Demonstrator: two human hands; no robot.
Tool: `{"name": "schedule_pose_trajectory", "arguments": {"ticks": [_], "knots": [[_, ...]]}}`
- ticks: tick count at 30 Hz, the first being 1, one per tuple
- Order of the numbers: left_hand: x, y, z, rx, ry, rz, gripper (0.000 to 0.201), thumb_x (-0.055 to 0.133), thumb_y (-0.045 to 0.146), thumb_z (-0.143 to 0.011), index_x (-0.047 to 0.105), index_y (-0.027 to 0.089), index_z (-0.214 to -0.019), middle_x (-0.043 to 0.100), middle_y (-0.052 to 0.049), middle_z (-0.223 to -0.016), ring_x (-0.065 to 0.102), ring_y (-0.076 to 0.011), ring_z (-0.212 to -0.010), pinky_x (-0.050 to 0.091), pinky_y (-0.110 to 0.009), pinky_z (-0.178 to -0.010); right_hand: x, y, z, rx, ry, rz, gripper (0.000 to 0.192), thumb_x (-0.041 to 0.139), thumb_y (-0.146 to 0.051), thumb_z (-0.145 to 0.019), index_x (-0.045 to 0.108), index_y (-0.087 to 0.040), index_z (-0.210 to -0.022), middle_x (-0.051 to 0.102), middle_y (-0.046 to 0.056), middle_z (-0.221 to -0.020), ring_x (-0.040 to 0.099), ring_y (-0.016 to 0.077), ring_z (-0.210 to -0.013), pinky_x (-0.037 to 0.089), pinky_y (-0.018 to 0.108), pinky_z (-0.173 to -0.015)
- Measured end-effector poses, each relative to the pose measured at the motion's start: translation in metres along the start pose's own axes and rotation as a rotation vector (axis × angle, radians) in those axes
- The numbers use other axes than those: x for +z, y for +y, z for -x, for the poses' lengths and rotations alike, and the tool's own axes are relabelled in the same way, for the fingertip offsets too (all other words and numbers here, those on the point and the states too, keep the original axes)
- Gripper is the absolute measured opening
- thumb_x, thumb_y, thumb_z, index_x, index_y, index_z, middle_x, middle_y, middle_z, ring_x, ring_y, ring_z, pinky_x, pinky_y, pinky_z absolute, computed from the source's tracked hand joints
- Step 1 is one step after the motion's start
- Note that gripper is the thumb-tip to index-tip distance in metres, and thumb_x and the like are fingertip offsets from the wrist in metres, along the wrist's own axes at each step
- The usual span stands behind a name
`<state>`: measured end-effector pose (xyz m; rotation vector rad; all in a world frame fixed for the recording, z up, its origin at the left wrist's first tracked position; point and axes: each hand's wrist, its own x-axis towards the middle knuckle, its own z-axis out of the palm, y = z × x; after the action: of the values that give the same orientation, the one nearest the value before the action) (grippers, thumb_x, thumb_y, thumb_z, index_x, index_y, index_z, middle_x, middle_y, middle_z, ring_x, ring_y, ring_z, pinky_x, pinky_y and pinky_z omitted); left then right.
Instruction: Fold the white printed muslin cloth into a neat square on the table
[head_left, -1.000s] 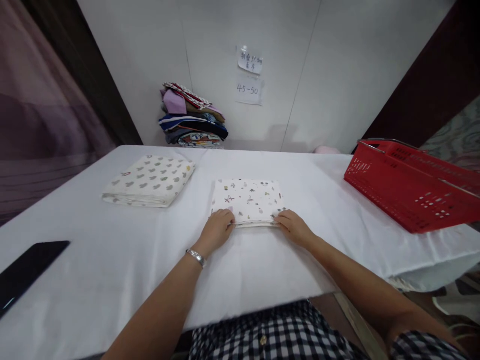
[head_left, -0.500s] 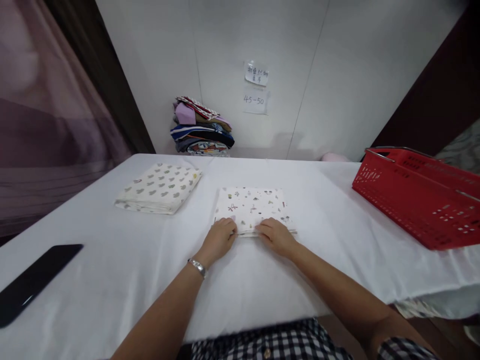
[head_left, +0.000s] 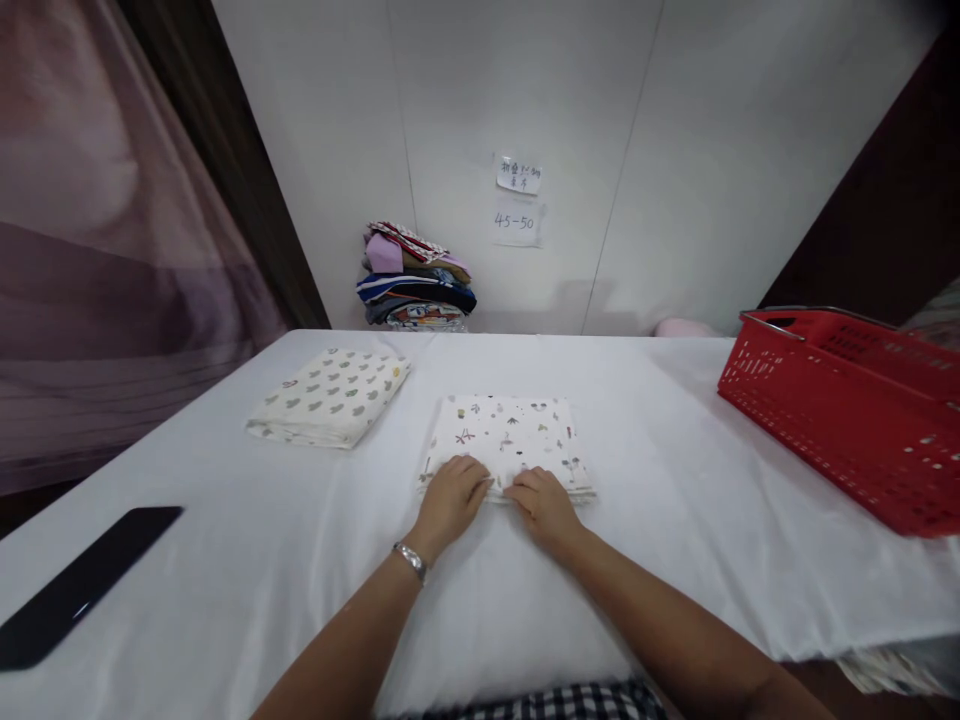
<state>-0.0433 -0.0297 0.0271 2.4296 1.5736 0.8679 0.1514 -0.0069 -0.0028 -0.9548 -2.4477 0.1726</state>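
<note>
A folded white cloth (head_left: 510, 435) with small printed figures lies flat in front of me on the white-covered table (head_left: 645, 470). At its near edge, left of the middle, my left hand (head_left: 454, 497) pinches the fabric between thumb and fingers; a silver bracelet circles that wrist. Close beside it, my right hand (head_left: 546, 505) has its fingers curled on the same near edge. Both hands hide parts of this edge. A second folded cloth (head_left: 334, 398), cream with grey-green spots, rests to the left, apart from my hands.
On the right stands a red plastic basket (head_left: 840, 410) with metal handles. A black flat slab (head_left: 82, 580) lies at the left. Behind the table's far edge rises a stack of folded fabrics (head_left: 416, 285), near a wall with paper signs (head_left: 517, 222).
The view has tilted up slightly, so everything sits lower. My hands have drawn closer together along the cloth's near edge, the left one shifting to the right.
</note>
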Motion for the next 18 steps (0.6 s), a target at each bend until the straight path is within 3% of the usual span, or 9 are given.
{"name": "schedule_pose_trajectory", "arguments": {"ticks": [3,8,11,14,18], "knots": [[0.009,0.007,0.0,0.044,-0.062,-0.032,0.014,0.046,0.025,-0.088,0.058,0.02,-0.083,0.057,-0.003,-0.083,0.049,-0.0181,-0.082,0.04,-0.034,-0.075,-0.002,-0.003,0.001,0.006,0.021,-0.046,0.026,0.046,-0.012,-0.086,0.067,-0.023,-0.096,0.061,0.006,-0.089,0.049,0.0189,-0.082,0.039,0.033,-0.073],[0.012,0.006,0.002,0.031,-0.054,-0.048,0.017,0.045,0.027,-0.089,0.056,0.019,-0.08,0.057,-0.003,-0.081,0.048,-0.018,-0.08,0.04,-0.034,-0.075,-0.019,0.004,-0.01,-0.002,-0.016,-0.225,0.023,0.05,-0.009,-0.082,0.067,-0.022,-0.087,0.063,0.003,-0.087,0.054,0.0169,-0.084,0.044,0.031,-0.077],[0.012,0.004,0.003,0.032,-0.046,-0.047,0.018,0.044,0.027,-0.089,0.055,0.02,-0.078,0.056,-0.003,-0.08,0.048,-0.0181,-0.08,0.039,-0.034,-0.074,-0.034,0.021,-0.026,0.056,0.031,-0.24,0.023,0.048,-0.014,-0.084,0.066,-0.022,-0.097,0.063,0.006,-0.105,0.054,0.0183,-0.102,0.044,0.034,-0.088],[0.01,0.006,0.005,0.032,-0.048,-0.038,0.018,0.044,0.026,-0.089,0.055,0.02,-0.076,0.056,-0.003,-0.08,0.049,-0.0178,-0.079,0.04,-0.034,-0.073,-0.036,0.039,-0.033,0.158,-0.039,-0.084,0.033,0.05,-0.028,-0.086,0.058,-0.019,-0.116,0.05,0.012,-0.131,0.041,0.0247,-0.125,0.035,0.043,-0.1],[0.001,0.01,0.0,-0.018,-0.072,0.001,0.029,0.041,0.031,-0.091,0.053,0.02,-0.067,0.056,-0.002,-0.071,0.05,-0.0159,-0.073,0.041,-0.032,-0.07,-0.022,0.046,-0.025,0.206,-0.222,0.077,0.046,0.038,-0.04,-0.092,0.047,-0.017,-0.13,0.034,0.014,-0.144,0.023,0.0284,-0.136,0.022,0.049,-0.106]]}}
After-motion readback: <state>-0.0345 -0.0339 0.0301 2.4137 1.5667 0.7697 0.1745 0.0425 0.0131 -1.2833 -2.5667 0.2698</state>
